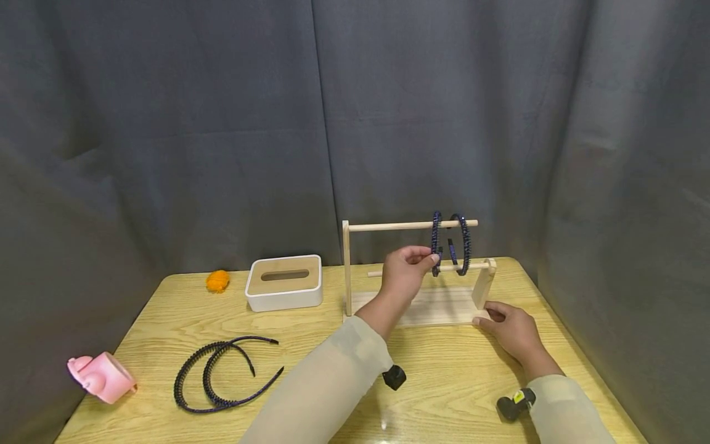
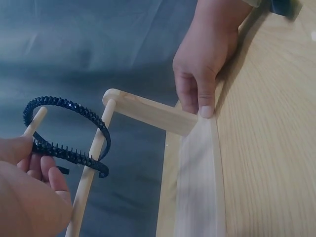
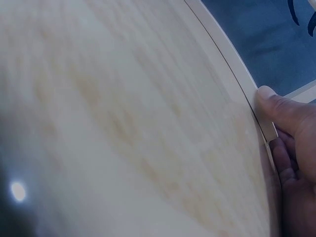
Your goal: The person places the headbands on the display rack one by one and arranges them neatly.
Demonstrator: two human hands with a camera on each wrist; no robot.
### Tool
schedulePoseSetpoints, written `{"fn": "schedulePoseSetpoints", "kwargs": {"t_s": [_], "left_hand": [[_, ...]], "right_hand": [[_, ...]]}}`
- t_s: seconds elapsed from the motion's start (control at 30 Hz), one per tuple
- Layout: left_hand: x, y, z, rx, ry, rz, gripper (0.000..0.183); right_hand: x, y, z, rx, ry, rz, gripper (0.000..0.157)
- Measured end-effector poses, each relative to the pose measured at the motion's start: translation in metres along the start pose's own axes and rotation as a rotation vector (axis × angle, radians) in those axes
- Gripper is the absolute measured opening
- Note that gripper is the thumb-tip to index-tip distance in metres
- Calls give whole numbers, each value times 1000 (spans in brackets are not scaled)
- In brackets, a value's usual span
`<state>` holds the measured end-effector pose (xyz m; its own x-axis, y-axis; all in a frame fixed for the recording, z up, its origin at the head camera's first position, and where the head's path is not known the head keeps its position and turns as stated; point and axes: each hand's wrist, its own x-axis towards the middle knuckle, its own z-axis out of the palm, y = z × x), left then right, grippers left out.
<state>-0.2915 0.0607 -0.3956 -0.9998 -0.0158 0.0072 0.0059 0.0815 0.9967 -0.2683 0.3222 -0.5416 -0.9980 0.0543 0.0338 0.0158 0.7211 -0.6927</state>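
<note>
A wooden two-bar rack (image 1: 438, 308) stands at the table's back right. My left hand (image 1: 403, 274) pinches a dark beaded headband (image 1: 436, 234) between thumb and fingers; in the head view this headband crosses the upper bar and reaches the lower one. To its right, a second dark headband (image 1: 466, 243) hangs across both bars. In the left wrist view the held headband (image 2: 66, 154) shows its row of teeth. My right hand (image 1: 513, 333) grips the right front corner of the rack's base, thumb on top, as the right wrist view also shows at the base edge (image 3: 261, 118).
Two more dark headbands (image 1: 179, 382) lie overlapping on the table at left. Behind them are a white tissue box (image 1: 285, 301) with a wooden lid and a fuzzy orange ball (image 1: 218, 281). A pink cup-like object (image 1: 105, 376) lies tilted at the left edge. Grey curtains (image 1: 222, 123) surround the table.
</note>
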Motion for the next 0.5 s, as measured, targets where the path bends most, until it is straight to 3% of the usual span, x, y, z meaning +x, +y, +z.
{"fn": "schedulePoseSetpoints", "kwargs": {"t_s": [0.5], "left_hand": [[-2, -1, 0, -12, -19, 22, 5]], "right_hand": [[0, 0, 0, -4, 2, 7, 72]]}}
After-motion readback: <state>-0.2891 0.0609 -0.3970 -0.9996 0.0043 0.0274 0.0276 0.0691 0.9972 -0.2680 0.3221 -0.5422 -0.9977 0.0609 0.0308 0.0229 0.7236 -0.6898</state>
